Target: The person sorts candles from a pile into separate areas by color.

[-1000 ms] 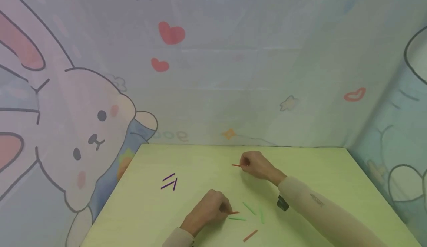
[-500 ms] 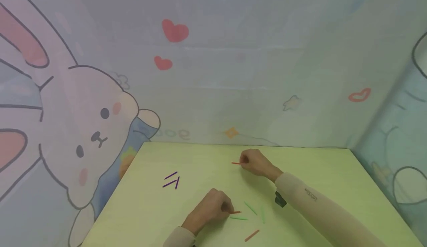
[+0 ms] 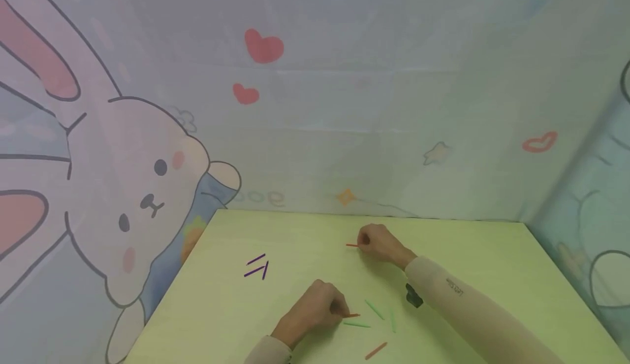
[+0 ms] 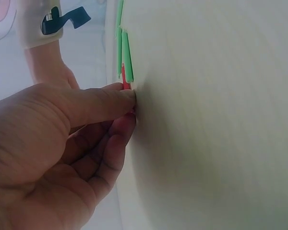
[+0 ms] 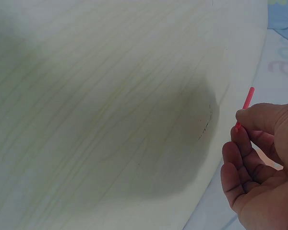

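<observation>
My left hand (image 3: 315, 309) pinches a short red stick (image 3: 352, 315) between thumb and fingers, low at the tabletop. In the left wrist view part of that red stick (image 4: 126, 76) shows beyond the fingertips, beside the green sticks (image 4: 128, 57). Farther back, my right hand (image 3: 381, 242) holds another red stick (image 5: 248, 98) by one end, thumb against forefinger. Its free end points left in the head view. Three green sticks lie just right of the left hand, one of them the lower green stick (image 3: 356, 324). A third red stick (image 3: 376, 351) lies nearer the front.
Three purple sticks (image 3: 255, 271) lie at the left of the pale yellow-green table (image 3: 295, 238). A printed cloth with a rabbit (image 3: 143, 189) and hearts hangs behind and beside the table. A dark device (image 3: 414, 295) sits under the right sleeve.
The whole head view has shifted slightly, so everything appears a little farther right. Both hands keep their pinch on the red sticks and hardly move over the table.
</observation>
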### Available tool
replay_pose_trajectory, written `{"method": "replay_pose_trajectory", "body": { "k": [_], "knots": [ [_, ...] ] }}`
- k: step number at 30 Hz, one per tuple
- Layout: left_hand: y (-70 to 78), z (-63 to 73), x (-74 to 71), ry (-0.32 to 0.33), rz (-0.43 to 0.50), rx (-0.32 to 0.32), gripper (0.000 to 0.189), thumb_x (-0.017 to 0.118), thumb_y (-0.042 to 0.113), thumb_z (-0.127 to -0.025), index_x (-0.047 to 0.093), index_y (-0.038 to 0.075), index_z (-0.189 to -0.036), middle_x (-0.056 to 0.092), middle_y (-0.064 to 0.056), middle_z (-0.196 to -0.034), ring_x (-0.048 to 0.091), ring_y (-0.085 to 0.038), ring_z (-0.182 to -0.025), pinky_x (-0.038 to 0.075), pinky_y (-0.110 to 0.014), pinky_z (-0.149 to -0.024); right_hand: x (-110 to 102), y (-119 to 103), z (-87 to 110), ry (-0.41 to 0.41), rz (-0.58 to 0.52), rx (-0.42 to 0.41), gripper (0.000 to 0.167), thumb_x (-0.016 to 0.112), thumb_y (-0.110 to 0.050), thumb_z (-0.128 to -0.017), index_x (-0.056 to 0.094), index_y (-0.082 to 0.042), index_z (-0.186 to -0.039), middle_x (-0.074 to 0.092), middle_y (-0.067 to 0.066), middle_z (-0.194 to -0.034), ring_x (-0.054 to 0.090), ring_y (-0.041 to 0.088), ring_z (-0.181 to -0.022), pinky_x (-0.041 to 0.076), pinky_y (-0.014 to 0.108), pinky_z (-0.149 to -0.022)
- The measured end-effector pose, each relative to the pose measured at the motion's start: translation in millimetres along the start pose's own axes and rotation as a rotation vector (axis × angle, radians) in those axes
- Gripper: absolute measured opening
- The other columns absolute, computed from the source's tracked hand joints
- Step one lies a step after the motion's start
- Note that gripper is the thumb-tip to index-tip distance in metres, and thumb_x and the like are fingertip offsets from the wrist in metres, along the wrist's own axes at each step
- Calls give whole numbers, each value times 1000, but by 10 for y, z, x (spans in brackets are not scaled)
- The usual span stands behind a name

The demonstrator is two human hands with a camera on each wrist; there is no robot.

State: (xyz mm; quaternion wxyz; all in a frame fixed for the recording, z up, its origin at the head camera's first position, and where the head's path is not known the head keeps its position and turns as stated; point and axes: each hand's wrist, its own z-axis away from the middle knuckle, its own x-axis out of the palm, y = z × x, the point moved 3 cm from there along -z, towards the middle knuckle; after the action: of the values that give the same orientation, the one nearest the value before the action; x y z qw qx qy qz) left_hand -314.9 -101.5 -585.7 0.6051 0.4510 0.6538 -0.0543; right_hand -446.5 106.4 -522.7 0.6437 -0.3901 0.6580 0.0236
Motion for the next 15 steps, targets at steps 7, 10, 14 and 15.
{"method": "replay_pose_trajectory", "body": {
  "k": [7, 10, 14, 15],
  "knots": [
    [244, 22, -194, -1, -19, -8, 22, 87, -1, -83, 90, 20, -90, 80, 14, -81, 66, 5, -71, 55, -16, -67, 62, 174, -53, 16, -63, -86, 6, 75, -8, -95, 76, -10, -89, 70, -2, -87, 63, 15, -82, 58, 37, -78],
    [261, 17, -205, -4, -6, -22, 25, 86, -4, -81, 90, 18, -91, 81, 13, -81, 65, 5, -70, 56, -16, -66, 77, 164, -42, 10, -72, -91, 6, 74, -8, -95, 76, -9, -89, 70, -2, -87, 63, 14, -81, 58, 36, -77],
    [262, 37, -205, -4, -23, -27, 19, 87, 0, -83, 90, 17, -90, 81, 12, -81, 64, 5, -71, 55, -16, -68, 53, 23, -1, -20, -45, -18, 8, 74, 0, -96, 76, -6, -91, 71, 1, -88, 63, 15, -82, 58, 38, -78],
    [322, 42, -252, -13, -10, -47, 17, 88, 0, -83, 90, 16, -89, 80, 11, -80, 63, 6, -70, 55, -14, -68, 61, 14, -1, -20, -33, -9, 9, 74, 1, -97, 76, -6, -91, 71, 2, -89, 63, 15, -82, 58, 37, -78]
  ]
}}
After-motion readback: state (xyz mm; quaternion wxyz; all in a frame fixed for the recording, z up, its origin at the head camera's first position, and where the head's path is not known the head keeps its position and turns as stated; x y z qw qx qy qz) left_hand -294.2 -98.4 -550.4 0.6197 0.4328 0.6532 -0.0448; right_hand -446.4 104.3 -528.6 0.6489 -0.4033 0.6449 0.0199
